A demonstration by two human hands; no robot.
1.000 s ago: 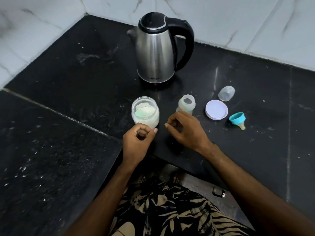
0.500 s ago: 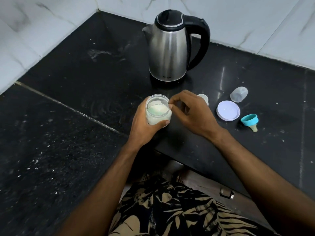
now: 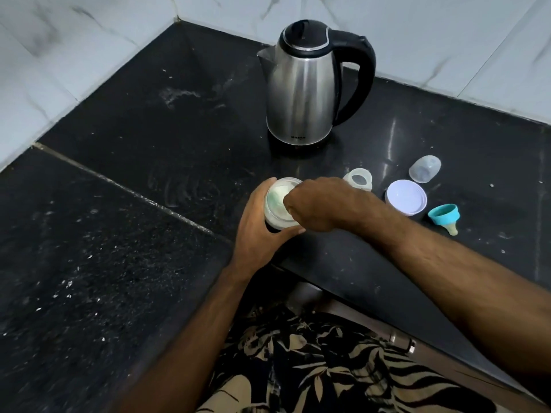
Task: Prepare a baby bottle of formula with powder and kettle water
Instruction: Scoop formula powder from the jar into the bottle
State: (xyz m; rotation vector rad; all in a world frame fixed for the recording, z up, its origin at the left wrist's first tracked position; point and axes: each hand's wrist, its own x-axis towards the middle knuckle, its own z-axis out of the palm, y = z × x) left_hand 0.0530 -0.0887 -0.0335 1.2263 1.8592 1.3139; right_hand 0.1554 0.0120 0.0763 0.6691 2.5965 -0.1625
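My left hand grips the clear powder jar from its left side, near the counter's front edge. The jar is open and holds white powder and a pale green scoop. My right hand is over the jar's mouth, its fingers curled down inside onto the scoop; the fingertips are hidden. Just behind that hand stands the small open baby bottle. The steel kettle with a black handle stands further back, lid closed.
The jar's white lid lies to the right of the bottle. A clear bottle cap lies behind it, and the teal collar with teat on its side to the right. White tiled walls border the black stone counter.
My left hand went from beside the jar to gripping it. My right hand left the bottle, moved left over the jar's mouth and dipped its fingers in. The camera moved closer.
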